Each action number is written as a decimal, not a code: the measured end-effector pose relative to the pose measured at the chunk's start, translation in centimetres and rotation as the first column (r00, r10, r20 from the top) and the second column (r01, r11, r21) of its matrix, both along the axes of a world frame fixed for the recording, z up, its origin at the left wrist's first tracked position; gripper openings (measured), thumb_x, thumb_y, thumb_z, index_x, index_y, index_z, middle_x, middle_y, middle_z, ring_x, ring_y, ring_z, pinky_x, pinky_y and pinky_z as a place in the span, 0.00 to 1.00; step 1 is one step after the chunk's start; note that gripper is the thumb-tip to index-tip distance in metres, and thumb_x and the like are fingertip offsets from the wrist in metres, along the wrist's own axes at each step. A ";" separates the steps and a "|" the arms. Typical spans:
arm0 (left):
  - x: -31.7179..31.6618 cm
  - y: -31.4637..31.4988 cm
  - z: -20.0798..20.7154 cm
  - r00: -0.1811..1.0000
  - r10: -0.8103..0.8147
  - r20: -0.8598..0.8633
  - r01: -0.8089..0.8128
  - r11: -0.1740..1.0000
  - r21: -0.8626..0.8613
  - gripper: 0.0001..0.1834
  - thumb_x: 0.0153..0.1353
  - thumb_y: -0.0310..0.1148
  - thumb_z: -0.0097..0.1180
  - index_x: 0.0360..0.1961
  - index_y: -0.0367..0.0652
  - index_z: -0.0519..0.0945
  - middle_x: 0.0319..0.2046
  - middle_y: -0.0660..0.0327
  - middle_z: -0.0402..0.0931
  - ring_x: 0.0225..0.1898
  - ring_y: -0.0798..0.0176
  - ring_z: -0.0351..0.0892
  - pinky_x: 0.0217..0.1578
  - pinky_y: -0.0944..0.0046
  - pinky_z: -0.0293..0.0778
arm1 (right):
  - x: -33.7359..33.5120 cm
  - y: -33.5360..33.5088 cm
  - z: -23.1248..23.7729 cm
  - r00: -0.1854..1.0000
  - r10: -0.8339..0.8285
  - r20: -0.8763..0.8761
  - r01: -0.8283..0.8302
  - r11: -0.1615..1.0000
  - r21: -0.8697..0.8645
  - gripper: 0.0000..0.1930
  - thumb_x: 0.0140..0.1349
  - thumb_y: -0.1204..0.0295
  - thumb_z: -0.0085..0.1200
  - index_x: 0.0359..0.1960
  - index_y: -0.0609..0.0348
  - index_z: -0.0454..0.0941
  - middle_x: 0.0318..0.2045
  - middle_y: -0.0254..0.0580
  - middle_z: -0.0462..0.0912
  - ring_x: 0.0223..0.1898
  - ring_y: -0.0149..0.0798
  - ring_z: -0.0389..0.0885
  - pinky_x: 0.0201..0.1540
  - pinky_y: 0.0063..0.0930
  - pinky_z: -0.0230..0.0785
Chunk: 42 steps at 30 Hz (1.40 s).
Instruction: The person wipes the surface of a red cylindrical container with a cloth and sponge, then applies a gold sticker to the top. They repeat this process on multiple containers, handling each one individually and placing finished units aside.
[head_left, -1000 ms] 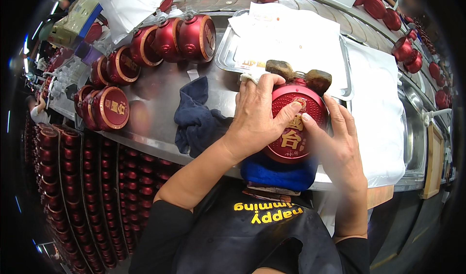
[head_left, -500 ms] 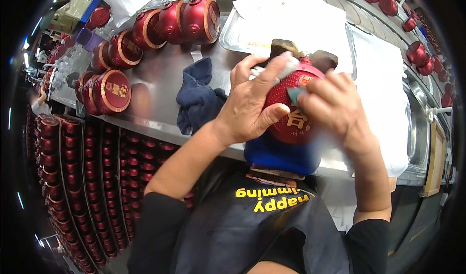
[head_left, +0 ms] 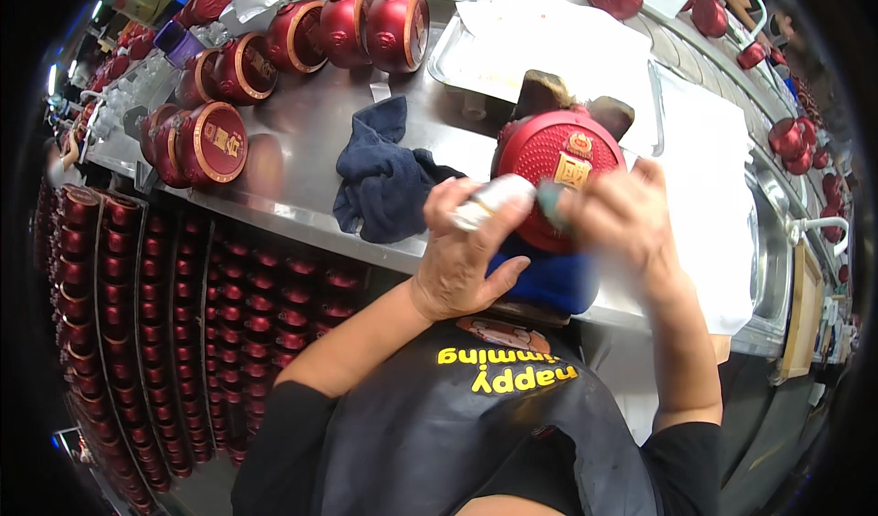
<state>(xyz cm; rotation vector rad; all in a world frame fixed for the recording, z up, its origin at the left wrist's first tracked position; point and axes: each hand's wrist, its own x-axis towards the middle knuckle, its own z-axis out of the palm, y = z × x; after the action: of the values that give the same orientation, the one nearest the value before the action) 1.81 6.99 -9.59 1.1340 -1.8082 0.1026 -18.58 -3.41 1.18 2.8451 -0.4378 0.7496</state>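
Observation:
In front of me a round red bottle (head_left: 533, 158) with a dotted face and gold emblems lies on a blue cloth (head_left: 549, 283), its far end between two dark brown blocks (head_left: 541, 93). My left hand (head_left: 462, 265) is closed around a white wad (head_left: 494, 203), perhaps cloth, near the bottle's lower left. Its thumb points toward the blue cloth. My right hand (head_left: 631, 214), blurred by motion, pinches a small teal piece (head_left: 551, 207) against or just above the lower part of the bottle's face. The teal piece's exact kind is too smeared to make out.
A crumpled navy cloth (head_left: 389, 187) lies left of the bottle on the steel table (head_left: 302, 164). Several red bottles (head_left: 395, 31) stand along the far left. White sheets cover a tray (head_left: 446, 57) behind. At right is a sink (head_left: 766, 242); racked red bottles (head_left: 261, 319) fill the lower left.
My left hand has drawn back off the bottle toward me with the white wad, uncovering more of the red face. The right hand has moved slightly lower, still holding the teal piece. The view has shifted slightly.

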 end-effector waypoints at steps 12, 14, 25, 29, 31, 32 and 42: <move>-0.5 -0.5 -2.0 0.987 0.061 -0.147 -0.012 0.950 0.312 0.59 0.60 0.59 0.66 0.78 0.33 0.49 0.70 0.40 0.62 0.66 0.41 0.65 0.68 0.42 0.52 | -1.0 0.3 -0.8 0.979 0.198 0.046 -0.197 0.866 0.460 0.12 0.48 0.73 0.71 0.35 0.46 0.84 0.29 0.29 0.79 0.35 0.34 0.80 0.48 0.39 0.64; -0.5 -0.4 -2.0 0.984 0.046 -0.171 0.014 0.943 0.332 0.59 0.59 0.58 0.67 0.78 0.33 0.50 0.70 0.40 0.62 0.66 0.41 0.64 0.67 0.43 0.52 | -2.2 -0.1 -2.1 0.981 -0.097 0.165 0.001 0.865 0.502 0.13 0.48 0.74 0.73 0.36 0.48 0.85 0.31 0.30 0.80 0.34 0.35 0.79 0.46 0.38 0.63; -0.1 -0.6 -1.9 0.985 0.029 -0.170 0.023 0.955 0.295 0.59 0.57 0.54 0.71 0.77 0.33 0.51 0.68 0.42 0.64 0.67 0.42 0.62 0.67 0.44 0.50 | -3.1 3.2 -2.1 1.000 0.003 0.002 -0.003 0.942 0.335 0.18 0.41 0.74 0.68 0.38 0.57 0.85 0.33 0.35 0.80 0.33 0.37 0.79 0.45 0.39 0.63; 0.3 -0.7 -1.4 0.995 0.010 -0.095 0.006 0.986 0.164 0.59 0.53 0.49 0.74 0.78 0.39 0.53 0.68 0.43 0.64 0.69 0.41 0.57 0.67 0.42 0.49 | -3.4 3.6 -2.6 0.999 -0.038 -0.018 0.042 0.915 0.402 0.19 0.39 0.76 0.71 0.38 0.55 0.85 0.34 0.33 0.79 0.36 0.38 0.79 0.48 0.39 0.64; 0.7 -0.8 -0.9 1.000 0.011 0.019 -0.013 0.993 0.115 0.57 0.52 0.46 0.75 0.78 0.44 0.55 0.67 0.46 0.65 0.69 0.41 0.55 0.67 0.41 0.49 | -3.0 3.7 -2.4 0.999 -0.018 0.039 0.001 0.919 0.394 0.17 0.41 0.76 0.71 0.37 0.55 0.84 0.35 0.34 0.79 0.37 0.39 0.80 0.49 0.40 0.65; 0.9 -0.9 -0.5 0.998 0.010 0.067 -0.016 0.996 0.084 0.56 0.51 0.45 0.75 0.78 0.46 0.57 0.67 0.47 0.66 0.69 0.41 0.54 0.67 0.41 0.49 | -2.7 3.8 -2.2 0.998 -0.021 0.054 -0.002 0.917 0.400 0.17 0.42 0.76 0.71 0.37 0.54 0.84 0.35 0.35 0.80 0.37 0.39 0.81 0.50 0.40 0.66; 0.8 -2.3 2.8 0.837 -0.230 0.497 0.227 0.972 0.066 0.26 0.60 0.30 0.63 0.60 0.65 0.82 0.54 0.75 0.85 0.65 0.59 0.68 0.71 0.43 0.48 | -10.7 4.9 -2.8 0.847 -0.499 0.182 0.147 0.549 0.823 0.13 0.70 0.76 0.56 0.55 0.64 0.79 0.46 0.45 0.84 0.42 0.36 0.84 0.45 0.27 0.77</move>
<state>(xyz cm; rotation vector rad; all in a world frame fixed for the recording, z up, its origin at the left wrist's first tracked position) 2.56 4.68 -6.79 0.9349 -2.3982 0.2745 -29.24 1.48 -1.59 3.1175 -1.7378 1.3219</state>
